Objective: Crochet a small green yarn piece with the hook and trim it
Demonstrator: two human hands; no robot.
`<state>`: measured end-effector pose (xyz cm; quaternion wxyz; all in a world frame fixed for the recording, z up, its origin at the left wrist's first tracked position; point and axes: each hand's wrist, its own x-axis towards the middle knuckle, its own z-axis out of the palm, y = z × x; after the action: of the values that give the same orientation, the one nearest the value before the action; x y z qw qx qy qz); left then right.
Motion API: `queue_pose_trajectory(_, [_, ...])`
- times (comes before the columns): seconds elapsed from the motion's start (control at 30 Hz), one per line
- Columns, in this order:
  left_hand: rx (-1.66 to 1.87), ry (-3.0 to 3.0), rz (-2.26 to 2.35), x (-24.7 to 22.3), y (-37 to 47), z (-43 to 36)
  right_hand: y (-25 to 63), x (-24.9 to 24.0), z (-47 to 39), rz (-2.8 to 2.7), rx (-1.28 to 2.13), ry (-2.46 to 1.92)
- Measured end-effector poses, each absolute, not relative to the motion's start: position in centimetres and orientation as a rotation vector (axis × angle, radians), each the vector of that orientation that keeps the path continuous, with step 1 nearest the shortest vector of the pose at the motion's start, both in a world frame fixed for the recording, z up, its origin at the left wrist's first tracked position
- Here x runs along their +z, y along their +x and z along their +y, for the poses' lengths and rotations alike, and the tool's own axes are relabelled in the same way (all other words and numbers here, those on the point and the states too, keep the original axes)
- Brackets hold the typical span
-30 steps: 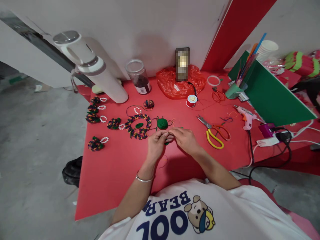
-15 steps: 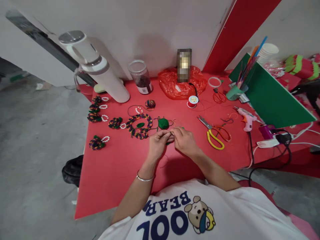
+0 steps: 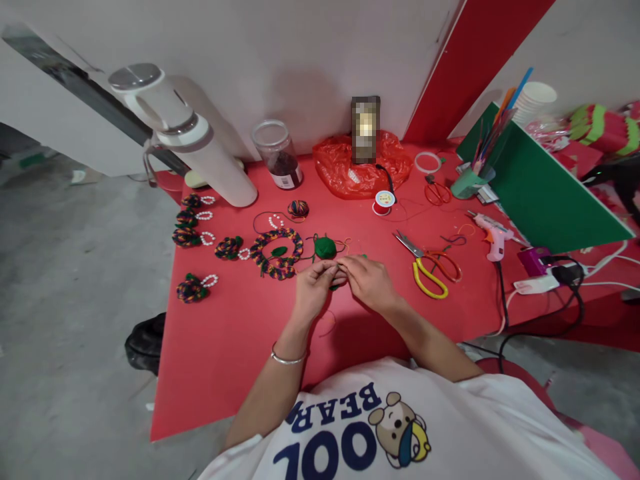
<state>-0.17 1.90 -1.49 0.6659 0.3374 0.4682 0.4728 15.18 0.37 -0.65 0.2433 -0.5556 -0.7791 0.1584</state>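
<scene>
My left hand [image 3: 314, 285] and my right hand [image 3: 370, 283] meet fingertip to fingertip over the table, both closed in a pinch. Between them is a small green yarn piece [image 3: 337, 287], mostly hidden by the fingers. A thin loose thread [image 3: 327, 325] lies below the hands. Just beyond the fingers sits a ball of green yarn [image 3: 325, 247]. To the left is a braided multicoloured yarn strip [image 3: 277, 272] curled into a ring, with a green leaf-shaped piece [image 3: 279, 251] inside it.
Several yarn flowers with bead loops [image 3: 191, 289] line the left side. Scissors [image 3: 424, 263] and a pink glue gun [image 3: 493, 237] lie to the right. Toward the wall stand a white flask [image 3: 220, 163], a jar [image 3: 280, 160], a thread spool [image 3: 383, 203] and a red plastic bag [image 3: 333, 170].
The whole view has shifted slightly. My hands stay pinched together in nearly the same place, with only a small movement of the fingers.
</scene>
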Motion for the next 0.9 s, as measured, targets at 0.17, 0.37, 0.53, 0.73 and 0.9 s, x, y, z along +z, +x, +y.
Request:
queue_pose_trajectory(0.17, [1.062, 0.765, 1.048, -1.6, -0.2, 1.9, 15.2, -0.7, 0.3, -2.166, 0.386, -1.505])
queue_pose_trajectory(0.37, [1.065, 0.782, 1.058, -1.5, -0.2, 1.8, 15.1, -0.4, 0.4, -2.167, 0.411, -1.531])
queue_pose_trajectory(0.53, [1.061, 0.789, 1.062, -1.4, -0.2, 1.8, 14.8, -0.2, 0.4, -2.141, 0.418, -1.584])
queue_pose_trajectory(0.73, [1.032, 0.794, 1.069, -0.7, -0.2, 1.6, 14.6, -0.2, 0.4, -2.070, 0.467, -1.612])
queue_pose_trajectory(0.9, [1.048, 0.763, 1.048, -0.3, -0.1, 1.7, 14.8, -0.3, 0.4, -2.032, 0.512, -1.622])
